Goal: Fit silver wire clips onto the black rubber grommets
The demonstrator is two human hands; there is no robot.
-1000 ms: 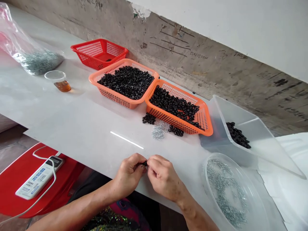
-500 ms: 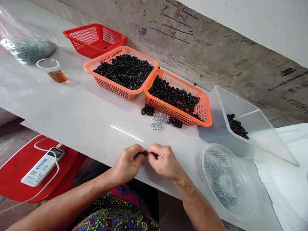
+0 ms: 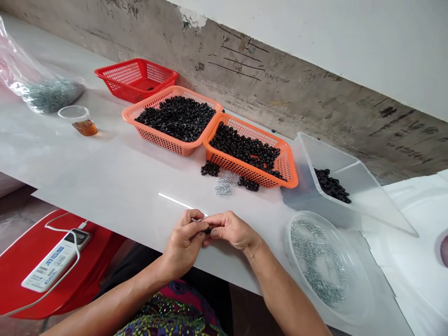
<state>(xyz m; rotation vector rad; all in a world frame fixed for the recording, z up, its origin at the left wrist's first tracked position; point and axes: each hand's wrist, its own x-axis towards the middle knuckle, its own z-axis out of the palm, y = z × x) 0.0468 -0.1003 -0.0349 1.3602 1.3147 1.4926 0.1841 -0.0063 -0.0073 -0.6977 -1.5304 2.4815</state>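
Note:
My left hand (image 3: 185, 239) and my right hand (image 3: 234, 231) meet close to the table's near edge, both closed. Between their fingertips is a small black ring (image 3: 208, 230), mostly hidden by the fingers. Whether a fine metal piece is with it, I cannot tell. Just beyond the hands lies a thin white strip (image 3: 177, 201) on the table. Farther out, a small heap of silvery rings (image 3: 224, 184) sits between two little piles of black rings, one on the left (image 3: 210, 168) and one on the right (image 3: 248, 184).
Two orange baskets (image 3: 159, 136) (image 3: 252, 174) hold black rings. Behind them stands a red basket (image 3: 135, 94). To the right are a clear bin (image 3: 301, 179) and a round tub of silvery pieces (image 3: 315, 261). A cup (image 3: 84, 125) and plastic bag (image 3: 49, 93) stand left; a power bank (image 3: 56, 261) lies on a red stool.
The camera view has tilted, so the baskets appear lower. My fingers have shifted around the black ring; the right fingers now reach over toward the left ones, near the white strip's end.

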